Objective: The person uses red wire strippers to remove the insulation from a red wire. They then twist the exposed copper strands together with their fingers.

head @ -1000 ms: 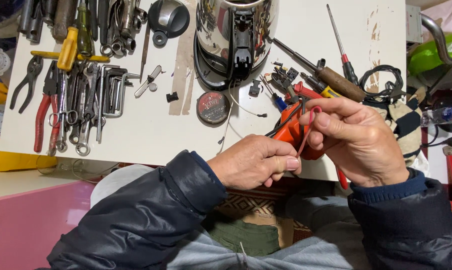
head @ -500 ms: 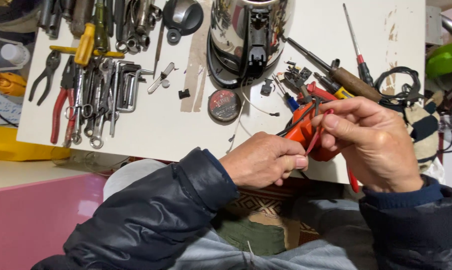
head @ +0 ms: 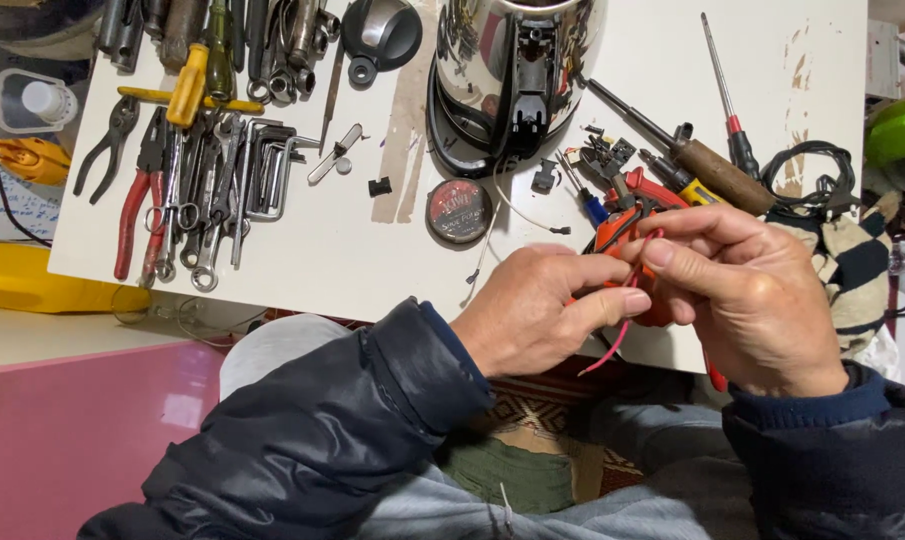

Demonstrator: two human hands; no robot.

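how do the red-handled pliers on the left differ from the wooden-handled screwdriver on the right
The red-handled pliers have two red grips and lie nearly straight up and down in the picture, packed among wrenches. The wooden-handled screwdriver has one thick brown handle with a long dark shaft, lies slanted, and sits closer to the right hand. Both rest untouched on the white board; both hands work at a thin red wire.

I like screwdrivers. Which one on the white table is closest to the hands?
The brown wooden-handled screwdriver, lying just above the right hand; the thin red-collared one lies farther up.
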